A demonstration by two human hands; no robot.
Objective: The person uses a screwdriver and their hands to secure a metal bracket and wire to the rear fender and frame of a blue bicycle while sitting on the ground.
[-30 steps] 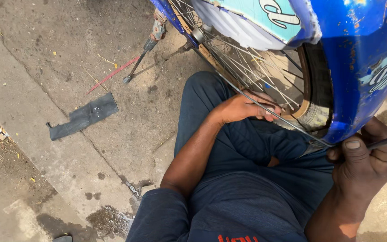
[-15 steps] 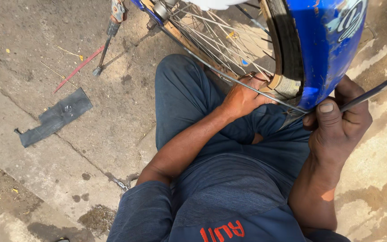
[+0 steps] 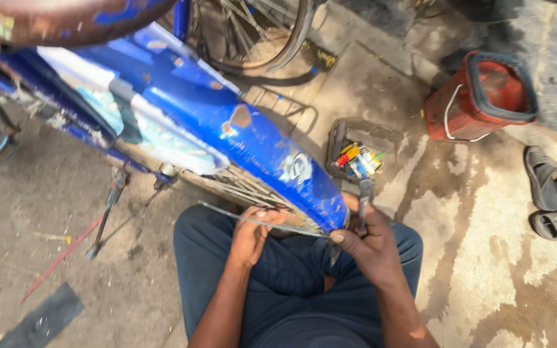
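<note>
The person sits on the ground in dark blue trousers, knees apart, right under the back of a blue bicycle. The left hand [image 3: 253, 233] is curled up at the edge of the wheel [image 3: 240, 187], its fingertips pinching a thin metal rod [image 3: 262, 223] that runs across to the other hand. The right hand [image 3: 372, 248] is closed in a fist around the handle of a grey metal tool [image 3: 363, 205], which stands nearly upright against the lower tip of the blue mudguard [image 3: 272, 151]; the thumb of that hand presses on the near end of the rod. The rod lies almost level, just below the mudguard and above the lap.

Behind the tool sits a small wire basket [image 3: 362, 145] with bright odds and ends in it (too small to make out). A red bucket [image 3: 481, 96] stands further off on the concrete, and a pair of grey sandals [image 3: 552, 200] lies to the far right. On the dirt to the left are a strip of black rubber [image 3: 40, 319] and a thin red stick [image 3: 59, 258], well away from both hands.
</note>
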